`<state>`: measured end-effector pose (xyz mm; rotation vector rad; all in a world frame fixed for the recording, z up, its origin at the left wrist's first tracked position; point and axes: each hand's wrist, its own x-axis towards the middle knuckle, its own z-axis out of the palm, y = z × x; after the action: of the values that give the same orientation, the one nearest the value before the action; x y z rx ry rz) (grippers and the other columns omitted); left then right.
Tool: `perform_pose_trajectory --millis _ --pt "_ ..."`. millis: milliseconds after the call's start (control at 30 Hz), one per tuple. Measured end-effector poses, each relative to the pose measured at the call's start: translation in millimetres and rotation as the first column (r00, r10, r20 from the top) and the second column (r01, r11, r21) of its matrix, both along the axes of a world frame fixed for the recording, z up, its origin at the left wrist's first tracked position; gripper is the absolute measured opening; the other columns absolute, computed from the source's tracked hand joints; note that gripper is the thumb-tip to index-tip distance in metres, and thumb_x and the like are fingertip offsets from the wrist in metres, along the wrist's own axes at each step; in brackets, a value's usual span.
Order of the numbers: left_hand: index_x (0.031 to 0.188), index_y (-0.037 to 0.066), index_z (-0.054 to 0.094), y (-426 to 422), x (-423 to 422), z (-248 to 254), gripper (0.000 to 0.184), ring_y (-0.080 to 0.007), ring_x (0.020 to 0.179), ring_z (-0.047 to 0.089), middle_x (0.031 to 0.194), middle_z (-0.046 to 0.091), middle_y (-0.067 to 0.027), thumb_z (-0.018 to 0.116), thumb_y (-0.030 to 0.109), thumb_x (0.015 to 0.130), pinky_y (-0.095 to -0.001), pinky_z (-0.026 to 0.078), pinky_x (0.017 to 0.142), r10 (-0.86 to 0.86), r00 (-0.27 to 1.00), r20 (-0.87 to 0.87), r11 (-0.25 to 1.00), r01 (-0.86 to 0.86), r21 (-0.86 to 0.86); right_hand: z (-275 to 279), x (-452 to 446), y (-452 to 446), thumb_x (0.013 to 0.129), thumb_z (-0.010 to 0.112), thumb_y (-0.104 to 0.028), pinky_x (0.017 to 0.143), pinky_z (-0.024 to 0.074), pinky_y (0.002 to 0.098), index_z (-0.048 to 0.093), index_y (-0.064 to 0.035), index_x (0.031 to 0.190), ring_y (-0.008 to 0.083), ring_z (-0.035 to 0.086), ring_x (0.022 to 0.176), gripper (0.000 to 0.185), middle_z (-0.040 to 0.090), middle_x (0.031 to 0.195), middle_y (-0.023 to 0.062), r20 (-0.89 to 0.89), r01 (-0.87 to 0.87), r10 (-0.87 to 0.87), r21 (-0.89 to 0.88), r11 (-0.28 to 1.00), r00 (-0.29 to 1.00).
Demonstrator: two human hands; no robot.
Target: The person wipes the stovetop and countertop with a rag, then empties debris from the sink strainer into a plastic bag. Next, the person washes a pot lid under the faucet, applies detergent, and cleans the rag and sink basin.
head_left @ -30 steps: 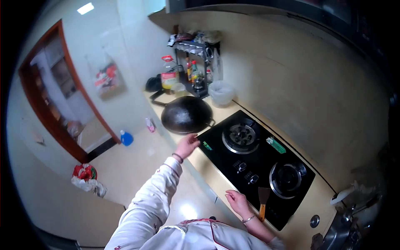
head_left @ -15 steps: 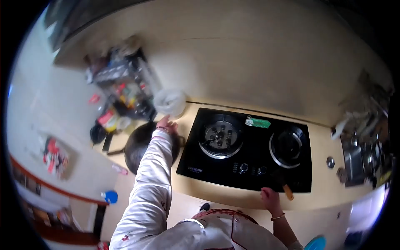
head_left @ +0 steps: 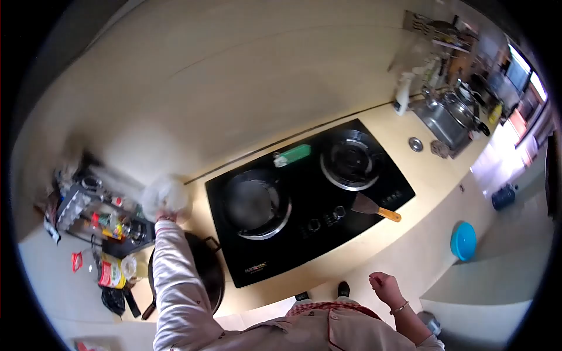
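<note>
My left hand [head_left: 166, 216] reaches over the wok to the near side of a translucent whitish container [head_left: 165, 196] by the wall. The hand overlaps its lower edge, and blur hides the fingers, so I cannot tell whether they grip it. Under my left forearm lies the dark wok [head_left: 208, 272], partly covered by the sleeve. My right hand [head_left: 386, 289] is held in front of the counter with curled fingers and nothing visible in them. Nearest to it, a spatula [head_left: 387, 214] with a wooden handle rests on the black gas stove [head_left: 293, 234], its handle over the front edge.
A rack [head_left: 79, 205] with bottles and jars stands at the left, beside a jar with a red and yellow label [head_left: 111, 272]. To the right are a white spray bottle [head_left: 403, 95], a metal sink [head_left: 439, 126] and a round metal lid [head_left: 415, 144]. A blue basin [head_left: 463, 241] sits lower right.
The view has turned to the right. My left hand has moved from over the wok's far rim onto the whitish container. My right hand is now farther from the spatula handle and counter edge.
</note>
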<state>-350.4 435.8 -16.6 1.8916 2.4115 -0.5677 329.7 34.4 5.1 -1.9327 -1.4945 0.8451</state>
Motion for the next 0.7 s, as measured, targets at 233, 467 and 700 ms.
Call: perform_pose_trajectory --millis 233,467,700 --pt "0.102 0.005 0.054 -42 -20 48 0.025 -0.0233 0.076 0.062 0.084 0.062 -0.0133 0.057 0.015 0.079 -0.0337 0.052 0.061 -0.050 0.257 0.965 0.706 -0.674 0.216 10 33 0 0.084 0.057 -0.018 0.061 0.0476 0.0330 0.062 -0.0027 0.090 0.0276 0.058 0.065 0.017 0.062 0.078 0.0141 0.035 -0.020 0.019 0.018 1.000 0.999" --pt "0.096 0.003 0.053 -172 217 176 0.019 -0.0197 0.070 0.060 0.085 0.057 -0.0071 0.052 0.017 0.083 -0.0306 0.051 0.057 -0.344 -0.313 0.885 0.731 -0.681 0.042 9 128 -16 0.083 0.056 -0.019 0.067 0.0491 0.0372 0.062 -0.0045 0.091 0.0323 0.061 0.074 0.017 0.062 0.085 0.0160 -0.011 -0.022 0.024 0.093 0.995 1.000" --pt "0.118 -0.001 0.048 -249 517 137 0.041 -0.0254 0.094 0.059 0.108 0.058 -0.0124 0.053 0.013 0.079 -0.0358 0.053 0.074 -0.023 -0.636 0.772 0.909 -0.334 -0.249 17 273 -72 0.084 0.056 -0.022 0.066 0.0491 0.0381 0.063 -0.0064 0.092 0.0334 0.060 0.075 0.019 0.063 0.086 0.0153 0.011 0.137 -0.138 0.087 0.987 0.990"
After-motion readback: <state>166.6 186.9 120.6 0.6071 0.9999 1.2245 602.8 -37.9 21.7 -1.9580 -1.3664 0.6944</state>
